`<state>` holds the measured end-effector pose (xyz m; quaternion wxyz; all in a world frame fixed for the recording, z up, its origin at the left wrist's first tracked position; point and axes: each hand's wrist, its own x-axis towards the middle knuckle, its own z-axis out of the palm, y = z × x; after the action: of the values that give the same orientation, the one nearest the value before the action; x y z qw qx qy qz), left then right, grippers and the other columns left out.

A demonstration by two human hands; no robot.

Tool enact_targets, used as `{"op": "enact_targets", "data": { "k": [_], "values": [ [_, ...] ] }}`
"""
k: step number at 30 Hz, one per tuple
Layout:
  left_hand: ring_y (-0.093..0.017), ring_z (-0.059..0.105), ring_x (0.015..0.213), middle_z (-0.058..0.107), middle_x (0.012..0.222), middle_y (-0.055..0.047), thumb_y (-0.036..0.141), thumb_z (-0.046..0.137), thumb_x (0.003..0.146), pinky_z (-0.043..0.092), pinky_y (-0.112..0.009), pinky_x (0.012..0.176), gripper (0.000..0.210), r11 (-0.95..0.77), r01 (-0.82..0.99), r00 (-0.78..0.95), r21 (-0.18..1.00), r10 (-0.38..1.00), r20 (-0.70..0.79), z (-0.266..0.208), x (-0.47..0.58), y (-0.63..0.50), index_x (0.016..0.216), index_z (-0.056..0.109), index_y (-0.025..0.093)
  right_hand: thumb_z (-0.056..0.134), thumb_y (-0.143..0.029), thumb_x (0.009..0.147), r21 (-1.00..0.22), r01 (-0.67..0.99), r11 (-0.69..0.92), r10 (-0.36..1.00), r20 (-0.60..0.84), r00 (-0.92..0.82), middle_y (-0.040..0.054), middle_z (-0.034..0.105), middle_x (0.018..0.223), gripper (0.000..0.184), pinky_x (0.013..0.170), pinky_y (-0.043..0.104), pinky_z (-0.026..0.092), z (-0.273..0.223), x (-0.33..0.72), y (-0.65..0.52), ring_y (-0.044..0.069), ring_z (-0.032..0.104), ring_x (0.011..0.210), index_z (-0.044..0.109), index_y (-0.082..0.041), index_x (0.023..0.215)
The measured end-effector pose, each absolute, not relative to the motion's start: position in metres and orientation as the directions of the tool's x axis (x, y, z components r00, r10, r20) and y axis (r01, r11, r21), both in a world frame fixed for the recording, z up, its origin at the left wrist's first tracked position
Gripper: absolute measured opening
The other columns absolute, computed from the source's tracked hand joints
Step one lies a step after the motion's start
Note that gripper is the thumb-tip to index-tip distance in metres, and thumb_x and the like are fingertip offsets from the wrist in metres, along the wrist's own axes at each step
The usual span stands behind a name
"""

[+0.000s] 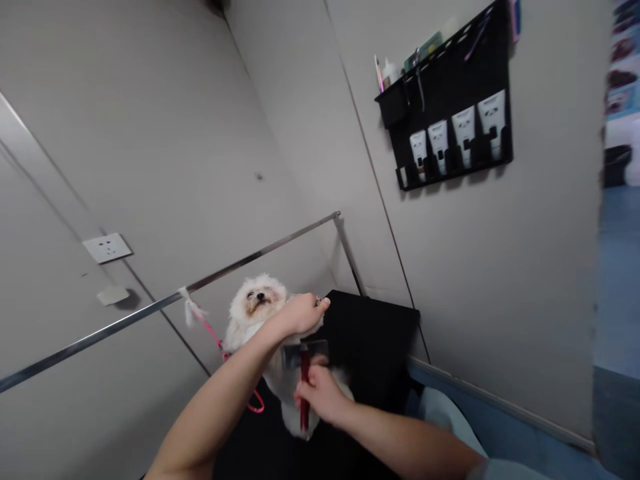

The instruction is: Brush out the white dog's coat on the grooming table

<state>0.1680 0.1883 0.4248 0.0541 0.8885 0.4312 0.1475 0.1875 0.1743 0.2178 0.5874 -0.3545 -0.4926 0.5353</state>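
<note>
A fluffy white dog (257,301) is on a black table top (370,333), its head turned up. My left arm crosses in front of its chest. My left hand (303,313) is closed around a raised furry part of the dog, which looks like a front leg; most of the fingers are hidden. Just below, my right hand (323,393) grips the red handle of a slicker brush (305,380). The brush's wide head, blurred, lies close against the white fur under my left hand; contact cannot be made out.
A metal rail (260,253) runs behind the dog, with a pink leash (213,332) tied to it by a white cloth. On the right wall hangs a black rack (450,87) holding several white clipper-like tools. A wall socket (107,248) is at left.
</note>
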Motion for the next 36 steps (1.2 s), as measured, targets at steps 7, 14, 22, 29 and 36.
{"op": "enact_targets", "data": {
  "k": [7,14,22,29,36],
  "values": [
    [-0.030,0.070,0.075,0.071,0.074,-0.019,0.050,0.033,0.091,0.045,-0.033,0.067,0.054,-0.626,0.776,0.629,-0.078,0.777,0.015,0.420,0.188,0.205,0.059,0.062,0.017,0.062,-0.020,0.076,-0.929,-0.279,0.242,0.969,0.218,0.114,-0.0033,0.054,0.062,0.015,0.056,0.023,0.043,0.215,0.201,0.175,0.012,0.055,0.058,0.048,-0.020,0.072],
    [-0.023,0.065,0.071,0.070,0.074,-0.014,0.049,0.031,0.093,0.040,-0.028,0.062,0.057,-0.612,0.783,0.600,-0.108,0.790,-0.128,0.423,0.191,0.217,0.068,0.066,0.012,0.065,-0.026,0.076,-0.897,-0.263,0.356,0.930,0.315,0.187,-0.0009,0.059,0.071,0.014,0.063,0.025,0.045,0.208,0.210,0.179,0.013,0.057,0.065,0.053,-0.019,0.079],
    [-0.019,0.058,0.061,0.064,0.065,-0.010,0.050,0.032,0.093,0.033,-0.027,0.055,0.058,-0.610,0.792,0.602,-0.014,0.785,-0.144,0.424,0.190,0.231,0.066,0.065,0.011,0.065,-0.028,0.076,-0.904,-0.324,0.279,0.960,0.267,0.084,-0.0023,0.057,0.067,0.016,0.059,0.025,0.044,0.202,0.207,0.189,0.013,0.056,0.061,0.053,-0.019,0.080],
    [-0.027,0.068,0.080,0.073,0.085,-0.020,0.051,0.027,0.095,0.042,-0.030,0.067,0.064,-0.537,0.843,0.537,-0.022,0.841,0.057,0.434,0.188,0.227,0.082,0.073,0.007,0.067,-0.039,0.076,-0.914,-0.405,0.036,0.971,0.128,-0.202,-0.0011,0.061,0.069,0.027,0.061,0.027,0.046,0.222,0.201,0.182,0.014,0.060,0.063,0.049,-0.019,0.081],
    [-0.030,0.070,0.088,0.073,0.089,-0.023,0.049,0.027,0.095,0.043,-0.032,0.068,0.063,-0.505,0.861,0.508,-0.053,0.852,0.129,0.437,0.185,0.213,0.085,0.074,0.007,0.066,-0.031,0.078,-0.922,-0.387,-0.026,0.962,0.082,-0.261,-0.0014,0.060,0.066,0.018,0.053,0.024,0.038,0.238,0.177,0.171,0.013,0.058,0.059,0.052,-0.018,0.081]
  ]
}}
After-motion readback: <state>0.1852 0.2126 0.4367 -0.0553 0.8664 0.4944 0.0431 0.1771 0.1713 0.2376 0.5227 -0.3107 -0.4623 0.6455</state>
